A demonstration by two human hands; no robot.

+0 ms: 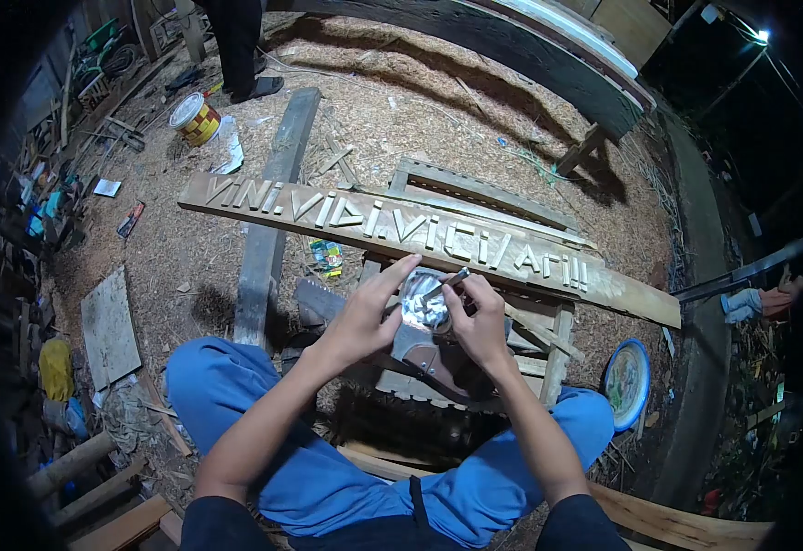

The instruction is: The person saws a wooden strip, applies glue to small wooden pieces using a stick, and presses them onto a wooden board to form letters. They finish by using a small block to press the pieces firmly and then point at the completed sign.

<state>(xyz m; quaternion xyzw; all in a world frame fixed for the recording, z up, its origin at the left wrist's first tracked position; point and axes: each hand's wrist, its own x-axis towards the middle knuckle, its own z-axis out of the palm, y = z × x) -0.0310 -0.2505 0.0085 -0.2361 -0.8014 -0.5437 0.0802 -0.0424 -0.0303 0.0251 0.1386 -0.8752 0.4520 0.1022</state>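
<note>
My left hand curls around the left side of a small clear container with shiny whitish contents. In my right hand, thumb and fingers pinch a thin dark stick-like tool, its lower end over the container; its exact kind is unclear. Just beyond both hands lies a long wooden board with raised wooden strip letters reading "VINI.VIDI.VICI/Ari!!". Below the container, between my forearms, a hand saw with a brown handle rests on the wooden support.
A grey beam runs under the board's left part. A blue-rimmed basin sits by my right knee. Farther left stand a yellow-and-red bucket and a person's dark-clothed legs. Wood shavings cover the ground.
</note>
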